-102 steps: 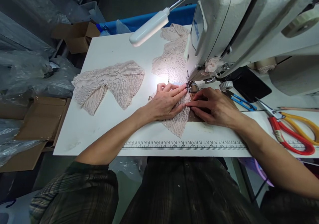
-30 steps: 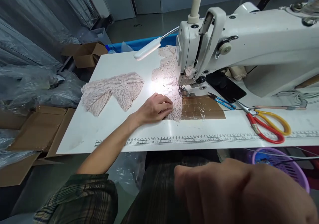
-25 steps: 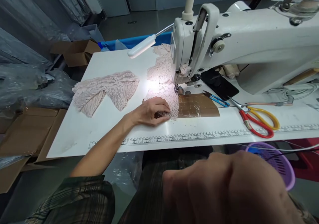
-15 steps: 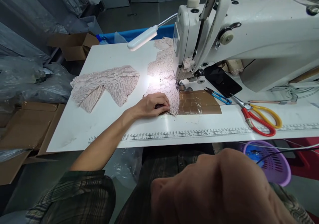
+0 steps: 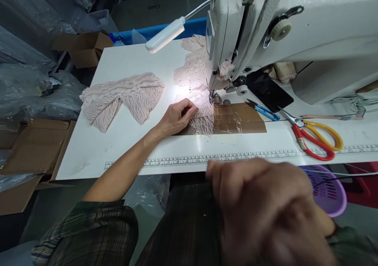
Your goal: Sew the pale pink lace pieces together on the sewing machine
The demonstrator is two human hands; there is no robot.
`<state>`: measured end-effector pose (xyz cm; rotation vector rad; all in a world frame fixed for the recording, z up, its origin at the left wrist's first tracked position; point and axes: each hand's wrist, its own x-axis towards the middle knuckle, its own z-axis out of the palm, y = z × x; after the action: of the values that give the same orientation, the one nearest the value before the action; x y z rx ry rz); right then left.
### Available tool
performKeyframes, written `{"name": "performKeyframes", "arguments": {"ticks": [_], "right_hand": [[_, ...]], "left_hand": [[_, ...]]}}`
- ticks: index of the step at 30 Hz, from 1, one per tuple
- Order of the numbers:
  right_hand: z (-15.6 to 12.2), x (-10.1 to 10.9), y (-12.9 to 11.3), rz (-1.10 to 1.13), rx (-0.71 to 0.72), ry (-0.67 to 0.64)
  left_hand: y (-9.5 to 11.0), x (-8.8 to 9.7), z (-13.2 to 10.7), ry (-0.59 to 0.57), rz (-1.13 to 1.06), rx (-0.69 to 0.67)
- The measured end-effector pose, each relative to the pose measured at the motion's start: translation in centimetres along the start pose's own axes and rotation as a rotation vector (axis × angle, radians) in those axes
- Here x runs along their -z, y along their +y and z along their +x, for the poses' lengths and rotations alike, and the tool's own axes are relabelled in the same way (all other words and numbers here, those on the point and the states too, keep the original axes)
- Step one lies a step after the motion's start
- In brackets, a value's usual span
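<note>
A pale pink lace piece [image 5: 193, 80] lies on the white table [image 5: 118, 151] and runs under the presser foot [image 5: 213, 99] of the white sewing machine [image 5: 236, 29]. My left hand [image 5: 177, 117] rests on the lace's near left edge with its fingers curled closed on the fabric. My right hand [image 5: 265, 211] is off the table, close to the camera and blurred, its back turned up and its fingers bent; I cannot see whether it holds anything. A brown taped patch [image 5: 240, 119] lies right of the needle.
A second pile of lace [image 5: 124, 96] lies at the table's left. Blue snips [image 5: 264, 111], red and yellow scissors [image 5: 315, 140] and a black pad [image 5: 268, 92] sit on the right. A lamp [image 5: 163, 35] hangs over the lace. A purple basket [image 5: 333, 191] stands below, cardboard boxes [image 5: 84, 49] left.
My right hand has left the lace at the needle and come up near the camera. My left hand has stayed on the lace, its fingers going from flat to curled.
</note>
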<state>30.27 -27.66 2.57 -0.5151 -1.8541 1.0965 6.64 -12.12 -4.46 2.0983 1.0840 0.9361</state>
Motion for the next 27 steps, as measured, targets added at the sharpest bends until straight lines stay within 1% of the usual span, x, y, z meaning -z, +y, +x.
{"name": "performKeyframes", "arguments": {"ticks": [2, 3, 5, 6, 7, 9, 11, 13, 16, 18, 20, 22, 24, 27], "right_hand": [[3.1, 2.5, 3.5, 0.007, 0.012, 0.025], [4.1, 3.7, 5.3, -0.13, -0.03, 0.033], [5.2, 5.5, 8.4, -0.425, -0.13, 0.04], [5.4, 6.1, 9.7, -0.532, -0.188, 0.044], [5.5, 6.4, 10.7, -0.578, -0.242, 0.01], [5.7, 6.3, 12.1, -0.588, -0.318, -0.061], [6.1, 5.8, 12.7, -0.555, -0.329, -0.099], [6.5, 5.8, 12.7, -0.521, -0.306, -0.115], [7.0, 6.9, 12.5, -0.483, -0.32, -0.174], [7.2, 8.2, 12.6, -0.513, -0.379, -0.185], [7.3, 9.3, 13.1, -0.56, -0.434, -0.159], [7.2, 9.7, 13.7, -0.588, -0.434, -0.112], [6.7, 9.5, 14.4, -0.624, -0.362, -0.066], [5.8, 8.9, 15.3, -0.714, -0.216, -0.057]], "left_hand": [[-0.1, -0.1, 0.0, 0.003, -0.011, 0.002], [-0.2, -0.2, -0.1, 0.0, -0.018, 0.005], [-0.4, -0.3, -0.1, -0.01, -0.037, 0.005], [-0.4, -0.3, -0.1, -0.014, -0.045, -0.004], [-0.4, -0.2, -0.2, -0.02, -0.051, -0.02], [-0.4, -0.2, -0.2, -0.03, -0.045, -0.077], [-0.3, -0.2, -0.3, -0.041, -0.011, -0.178], [-0.4, -0.3, -0.4, -0.051, 0.05, -0.316], [-0.6, -0.7, -0.5, -0.047, 0.185, -0.509], [-0.6, -0.8, -0.5, -0.016, 0.27, -0.583], [-0.4, -0.8, -0.5, 0.021, 0.315, -0.617], [-0.1, -0.7, -0.6, 0.051, 0.317, -0.622], [0.1, -0.6, -0.6, 0.048, 0.304, -0.623], [0.2, -0.7, -0.7, -0.024, 0.295, -0.611]]}}
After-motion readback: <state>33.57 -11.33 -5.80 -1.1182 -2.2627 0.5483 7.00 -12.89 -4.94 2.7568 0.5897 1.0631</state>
